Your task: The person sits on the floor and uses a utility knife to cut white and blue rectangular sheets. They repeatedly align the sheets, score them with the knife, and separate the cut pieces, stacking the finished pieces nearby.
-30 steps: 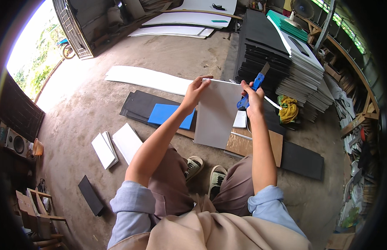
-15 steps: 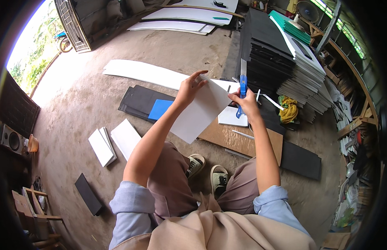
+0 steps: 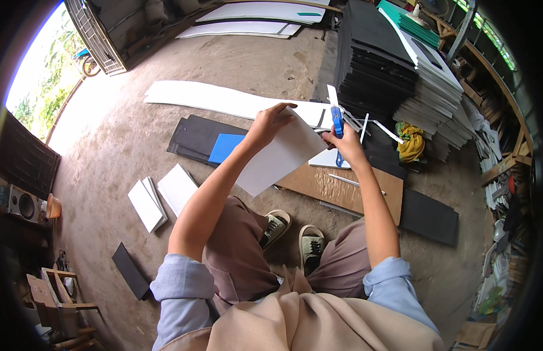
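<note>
A white rectangular sheet hangs tilted in front of me, above the floor. My left hand grips its upper left edge, the fingers closed over the top. My right hand holds a blue utility knife, its wide blade pointing up and away from me. The right thumb and fingertips also meet the sheet's right corner. Below the right hand lies a wooden board with a small white piece and a thin white strip on it.
Behind the sheet lie a long white sheet, black sheets and a blue piece. White pieces rest on the floor at left. Tall stacks of black sheets rise at far right, near a yellow cloth.
The knife has shifted slightly left and its blade now leans to the left. The sheet has moved a little with both hands still on it. My view has shifted slightly.
</note>
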`<state>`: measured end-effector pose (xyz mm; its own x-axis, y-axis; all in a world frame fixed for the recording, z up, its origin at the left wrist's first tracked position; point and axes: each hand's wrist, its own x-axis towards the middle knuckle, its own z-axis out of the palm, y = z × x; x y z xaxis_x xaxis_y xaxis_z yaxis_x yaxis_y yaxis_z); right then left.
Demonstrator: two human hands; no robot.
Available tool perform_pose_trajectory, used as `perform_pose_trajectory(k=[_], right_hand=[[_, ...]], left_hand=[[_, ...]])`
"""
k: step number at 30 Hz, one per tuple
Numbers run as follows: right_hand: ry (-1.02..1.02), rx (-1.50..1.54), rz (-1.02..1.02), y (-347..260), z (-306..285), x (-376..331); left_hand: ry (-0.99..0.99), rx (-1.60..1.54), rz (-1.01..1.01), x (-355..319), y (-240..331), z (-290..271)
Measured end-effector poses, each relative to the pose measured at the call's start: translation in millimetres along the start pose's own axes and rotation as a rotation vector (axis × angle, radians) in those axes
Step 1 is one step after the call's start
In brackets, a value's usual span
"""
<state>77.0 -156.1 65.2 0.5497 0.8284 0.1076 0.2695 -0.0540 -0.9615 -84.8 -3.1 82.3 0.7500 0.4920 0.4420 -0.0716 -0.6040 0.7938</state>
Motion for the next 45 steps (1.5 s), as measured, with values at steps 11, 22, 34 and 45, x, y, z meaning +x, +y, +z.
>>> perform_pose_trajectory(k=[11,22,34,45], right_hand=[[0.142,-0.137,-0.191,16.9,12.7,-3.8],[0.117,0.127,-0.093,33.9,1.6,8.4],[-0.022,0.292,0.227,35.8,-15.9,-26.2],[0.208,0.192,0.054,43.6,2.5,-17.4]], left_hand=[[-0.211,-0.012,-0.071,5.5,10.1,22.6],[-0.333,0.05,0.115,5.1,5.4,39.6],[-0.212,-0.211,-0.227,12.6,-53.0,6.3],[-0.342,0.608,-0.118,3.8,-19.5,51.6]])
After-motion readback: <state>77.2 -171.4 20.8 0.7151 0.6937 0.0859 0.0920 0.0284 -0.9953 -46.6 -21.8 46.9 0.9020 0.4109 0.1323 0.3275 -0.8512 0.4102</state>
